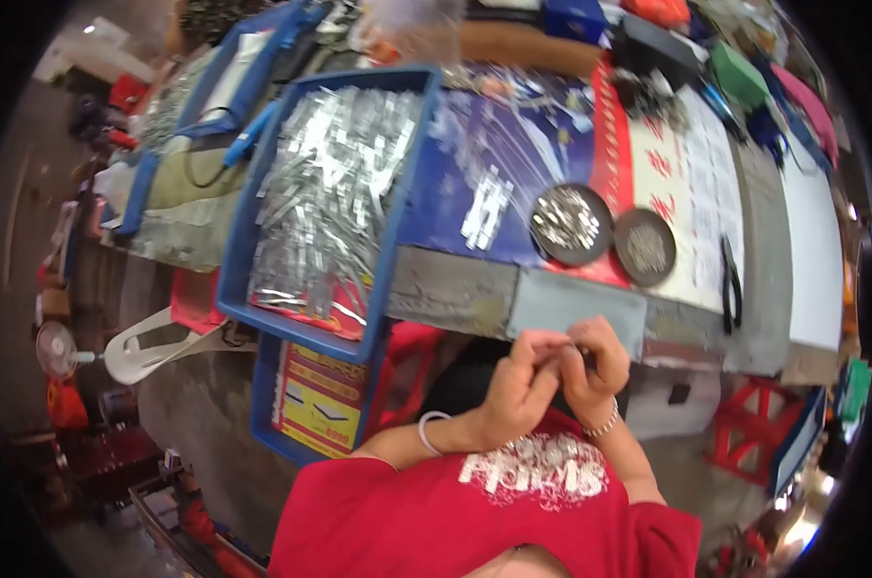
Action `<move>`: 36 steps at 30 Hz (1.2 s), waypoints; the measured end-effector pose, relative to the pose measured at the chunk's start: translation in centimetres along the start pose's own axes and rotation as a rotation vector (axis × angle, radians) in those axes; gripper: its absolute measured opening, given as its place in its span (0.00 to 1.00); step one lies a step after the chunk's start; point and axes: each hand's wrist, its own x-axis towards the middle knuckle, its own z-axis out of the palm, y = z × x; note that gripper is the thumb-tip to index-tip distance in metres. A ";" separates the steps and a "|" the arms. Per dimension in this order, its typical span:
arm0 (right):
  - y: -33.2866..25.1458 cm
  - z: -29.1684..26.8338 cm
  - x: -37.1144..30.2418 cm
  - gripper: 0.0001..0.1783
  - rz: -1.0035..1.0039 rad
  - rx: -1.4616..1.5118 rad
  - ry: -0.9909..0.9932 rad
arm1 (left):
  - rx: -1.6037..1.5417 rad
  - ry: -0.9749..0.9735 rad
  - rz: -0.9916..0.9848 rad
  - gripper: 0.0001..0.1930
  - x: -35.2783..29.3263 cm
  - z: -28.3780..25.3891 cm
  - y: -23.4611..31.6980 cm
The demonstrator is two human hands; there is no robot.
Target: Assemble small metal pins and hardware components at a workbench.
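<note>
My left hand (518, 393) and my right hand (595, 376) meet just in front of the table edge, close to my chest. Thumbs and fingertips of both are pinched together around something small, which the fingers hide. Just beyond them a grey plate (563, 306) lies at the table's front edge. Past it stand a dark bowl (601, 249) of shiny metal pieces and a smaller bowl (668, 268) of tiny grey parts. A few flat metal strips (487, 209) rest on the blue sheet (431, 207).
A blue tray (403, 193) piled with metal strips stands left, jutting over the table edge. Below it sits another blue tray (265, 395) with a yellow printed sheet. A black-handled tool (731, 289) lies at right. Red stools (744, 433) stand beneath; boxes and bags crowd the back.
</note>
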 end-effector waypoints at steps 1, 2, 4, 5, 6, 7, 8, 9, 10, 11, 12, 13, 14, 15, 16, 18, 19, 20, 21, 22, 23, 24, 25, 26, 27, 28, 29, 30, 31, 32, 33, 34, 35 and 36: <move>0.2 -0.1 -0.1 0.05 -0.024 -0.047 0.011 | -0.026 0.000 -0.023 0.11 0.0 0.0 -0.5; 0.1 -0.5 -0.3 0.05 -0.037 -0.106 -0.011 | -0.024 -0.004 0.010 0.11 0.1 0.2 -0.5; 0.5 -0.6 -0.6 0.06 -0.054 -0.149 -0.052 | 0.063 0.074 0.061 0.11 0.1 0.4 -1.1; 0.4 -0.8 -0.9 0.08 -0.005 -0.158 -0.075 | 0.063 0.052 0.053 0.10 0.0 0.3 -1.2; 0.5 -0.6 -1.1 0.09 0.039 -0.161 -0.096 | -0.042 0.082 0.002 0.10 0.2 0.6 -1.2; 0.3 -0.4 -1.1 0.14 0.168 -0.092 -0.093 | -0.145 0.114 -0.047 0.10 0.3 0.9 -1.1; 0.7 -1.2 -0.8 0.17 0.398 0.143 -0.160 | -0.198 0.023 -0.103 0.09 0.4 0.5 -1.1; 1.2 -2.1 -0.8 0.20 0.629 0.388 -0.227 | -0.348 -0.003 -0.239 0.09 0.5 0.2 -0.5; 1.8 -2.9 -0.8 0.26 0.703 0.583 -0.271 | -0.503 -0.035 -0.378 0.08 0.9 0.0 0.0; 1.9 -3.3 -0.6 0.27 0.695 0.513 -0.270 | -0.599 -0.070 -0.510 0.07 1.4 -0.5 0.3; 1.8 -3.7 0.0 0.28 0.686 0.447 -0.277 | -0.671 -0.109 -0.604 0.07 1.7 -1.1 0.6; 1.7 -3.8 0.6 0.33 0.554 0.316 -0.343 | -0.745 -0.148 -0.698 0.06 1.9 -1.4 0.7; 2.0 -3.9 0.7 0.33 0.568 0.318 -0.347 | -0.789 -0.155 -0.768 0.05 2.0 -1.3 0.7; 2.2 -3.9 0.8 0.33 0.500 0.313 -0.391 | -0.794 -0.150 -0.776 0.05 2.1 -1.5 0.6; 2.4 -3.9 0.8 0.33 0.432 0.307 -0.433 | -0.859 -0.193 -0.842 0.05 2.3 -1.7 0.4; 2.6 -3.8 0.8 0.32 0.423 0.291 -0.449 | -0.928 -0.233 -0.914 0.04 2.5 -1.9 0.0; 2.7 -3.8 0.8 0.32 0.403 0.273 -0.462 | -0.961 -0.238 -0.943 0.06 2.6 -1.9 -0.2; 2.9 -3.8 0.8 0.32 0.411 0.274 -0.462 | -0.995 -0.244 -0.973 0.07 2.7 -1.9 -0.4; 3.1 -3.9 0.8 0.29 0.382 0.320 -0.460 | -0.996 -0.241 -0.977 0.07 2.9 -2.0 -0.5; 3.3 -4.0 0.9 0.27 0.353 0.367 -0.457 | -1.032 -0.252 -0.973 0.07 3.0 -2.0 -0.6; 3.5 -4.1 0.8 0.27 0.357 0.367 -0.456 | -1.068 -0.265 -0.969 0.07 3.1 -2.1 -0.8; 3.6 -4.2 0.9 0.27 0.402 0.421 -0.446 | -1.069 -0.259 -0.971 0.07 3.3 -2.1 -0.8; 3.7 -4.2 0.9 0.27 0.447 0.475 -0.435 | -1.087 -0.259 -0.986 0.07 3.5 -2.2 -0.9; 3.7 -4.1 0.9 0.27 0.451 0.478 -0.436 | -1.105 -0.258 -1.000 0.07 3.6 -2.3 -0.9; 3.6 -4.1 1.0 0.27 0.442 0.439 -0.430 | -1.108 -0.258 -1.006 0.07 3.7 -2.2 -1.0; 3.6 -4.1 0.9 0.27 0.434 0.400 -0.425 | -1.115 -0.259 -1.018 0.07 3.8 -2.2 -1.1; 3.8 -4.2 0.8 0.27 0.441 0.398 -0.423 | -1.123 -0.260 -1.031 0.07 3.8 -2.2 -1.2; 4.0 -4.2 0.6 0.27 0.380 0.329 -0.440 | -1.126 -0.260 -1.038 0.07 3.8 -2.2 -1.2; 4.1 -4.3 0.5 0.26 0.318 0.260 -0.457 | -1.174 -0.274 -1.043 0.06 3.8 -2.3 -1.2; 4.0 -4.4 0.5 0.26 0.326 0.258 -0.455 | -1.222 -0.287 -1.048 0.05 3.8 -2.3 -1.3; 3.9 -4.4 0.6 0.25 0.331 0.260 -0.466 | -1.225 -0.283 -1.051 0.05 4.0 -2.4 -1.3; 3.8 -4.4 0.7 0.25 0.335 0.263 -0.476 | -1.237 -0.291 -1.063 0.05 4.2 -2.4 -1.2; 3.8 -4.4 0.7 0.25 0.339 0.265 -0.478 | -1.249 -0.298 -1.074 0.05 4.3 -2.4 -1.2; 3.9 -4.4 0.7 0.25 0.355 0.256 -0.472 | -1.250 -0.295 -1.074 0.05 4.5 -2.5 -1.3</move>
